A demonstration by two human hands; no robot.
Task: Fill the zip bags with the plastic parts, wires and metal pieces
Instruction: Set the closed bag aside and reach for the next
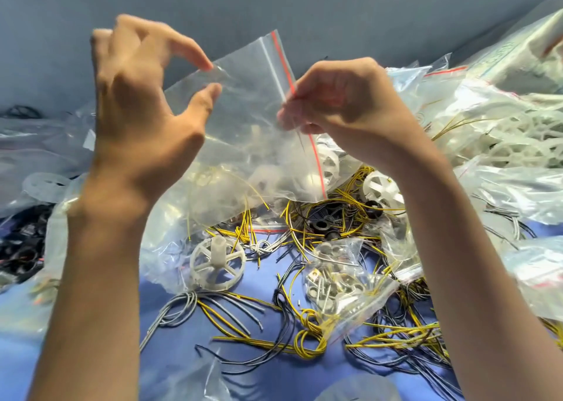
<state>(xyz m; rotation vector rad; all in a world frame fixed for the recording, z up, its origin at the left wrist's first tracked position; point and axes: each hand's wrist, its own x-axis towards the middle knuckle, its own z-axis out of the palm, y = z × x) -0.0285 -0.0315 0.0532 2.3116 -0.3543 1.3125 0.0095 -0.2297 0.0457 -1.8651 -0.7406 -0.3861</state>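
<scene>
A desk (268, 275) covered in a smooth blue surface is seen across the lower part of the view, showing only in patches. Behind it, a plain grey-blue wall (274, 4) is spread along the whole top, unmarked and shaded darker towards the left.

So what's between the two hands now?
Head view: the clear plastic zip bag with a red seal stripe, spanning from left hand to right hand.
</scene>
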